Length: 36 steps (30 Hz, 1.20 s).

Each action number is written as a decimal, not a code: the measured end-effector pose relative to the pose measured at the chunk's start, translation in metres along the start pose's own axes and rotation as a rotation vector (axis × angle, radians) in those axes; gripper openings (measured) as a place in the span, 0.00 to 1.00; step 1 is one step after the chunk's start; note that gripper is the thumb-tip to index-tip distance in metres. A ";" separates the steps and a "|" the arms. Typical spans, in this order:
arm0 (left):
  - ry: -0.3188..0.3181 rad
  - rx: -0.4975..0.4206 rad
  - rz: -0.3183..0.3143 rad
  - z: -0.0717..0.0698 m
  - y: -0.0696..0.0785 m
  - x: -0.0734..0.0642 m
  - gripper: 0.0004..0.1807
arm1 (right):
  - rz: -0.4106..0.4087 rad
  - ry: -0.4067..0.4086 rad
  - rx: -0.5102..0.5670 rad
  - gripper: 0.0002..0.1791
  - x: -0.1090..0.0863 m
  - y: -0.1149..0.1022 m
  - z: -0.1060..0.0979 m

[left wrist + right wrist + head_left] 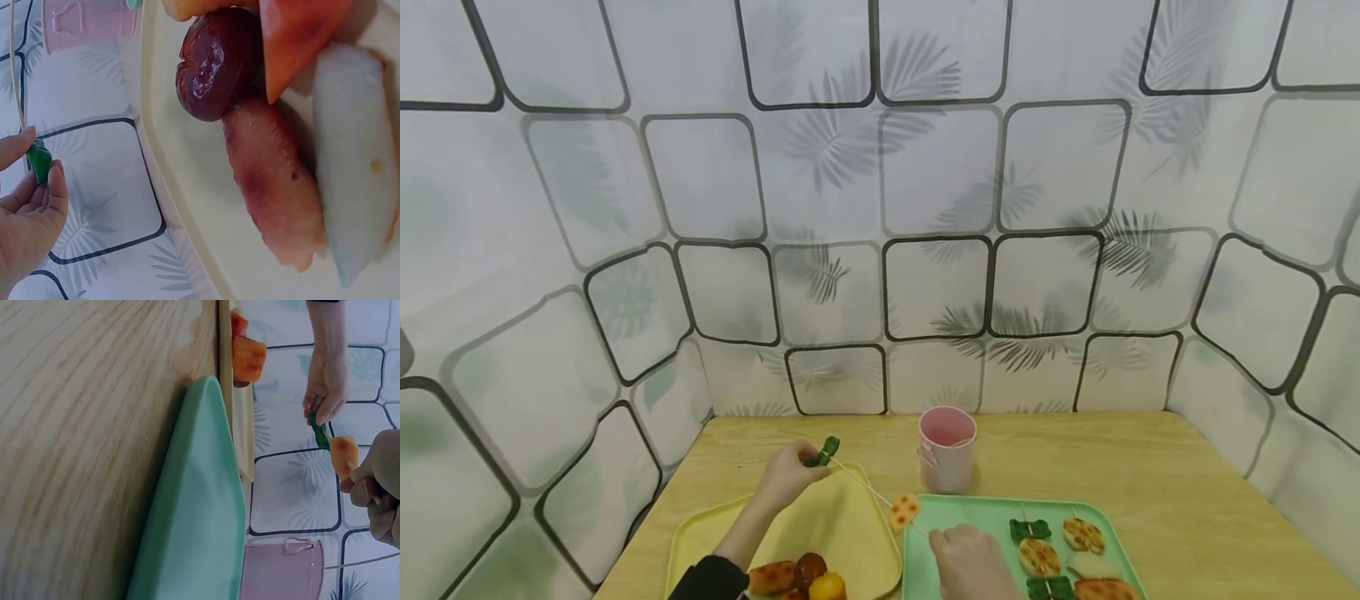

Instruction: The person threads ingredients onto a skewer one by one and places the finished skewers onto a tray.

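My left hand (792,475) pinches a dark green, knotted leafy piece (828,451) above the yellow tray (868,575). A thin wooden skewer (868,487) runs from that piece down to my right hand (973,562), which grips its lower end above the green tray (992,507). Threaded on the skewer near the right hand is a browned orange-yellow slice (904,511). In the left wrist view, thumb and fingers hold the green piece (40,161) where the skewer meets it; how deep the tip sits cannot be seen.
On the yellow tray lie a dark red round piece (809,570), a browned sausage-like piece (772,577) and a white wedge (356,156). Loaded skewers with browned slices (1083,535) lie on the green tray. A pink bucket (947,479) stands behind the trays.
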State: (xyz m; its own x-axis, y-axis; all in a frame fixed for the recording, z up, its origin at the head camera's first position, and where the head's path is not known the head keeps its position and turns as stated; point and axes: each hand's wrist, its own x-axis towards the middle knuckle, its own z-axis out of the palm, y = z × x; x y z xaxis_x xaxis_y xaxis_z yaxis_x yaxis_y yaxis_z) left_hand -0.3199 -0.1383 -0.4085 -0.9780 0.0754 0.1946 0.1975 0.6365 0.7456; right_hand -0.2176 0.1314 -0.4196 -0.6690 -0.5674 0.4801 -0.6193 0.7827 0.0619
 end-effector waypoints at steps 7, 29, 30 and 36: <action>-0.007 0.013 0.018 0.001 0.001 -0.002 0.13 | -0.033 -0.052 0.018 0.08 0.002 0.004 -0.007; -0.003 0.051 0.075 0.011 0.003 -0.010 0.14 | 0.368 -0.341 0.992 0.11 0.002 0.023 0.006; -0.004 0.051 0.075 0.011 0.003 -0.010 0.14 | 0.368 -0.342 1.000 0.11 0.002 0.024 0.007; -0.003 0.070 0.080 0.013 0.005 -0.007 0.12 | 0.335 -0.325 0.975 0.12 0.002 0.024 0.010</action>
State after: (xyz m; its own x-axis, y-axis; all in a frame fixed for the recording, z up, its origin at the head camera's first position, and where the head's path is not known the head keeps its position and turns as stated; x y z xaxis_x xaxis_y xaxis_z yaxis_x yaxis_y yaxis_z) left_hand -0.3126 -0.1253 -0.4145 -0.9594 0.1304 0.2503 0.2702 0.6802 0.6814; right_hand -0.2378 0.1468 -0.4255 -0.8533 -0.5153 0.0793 -0.3487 0.4509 -0.8216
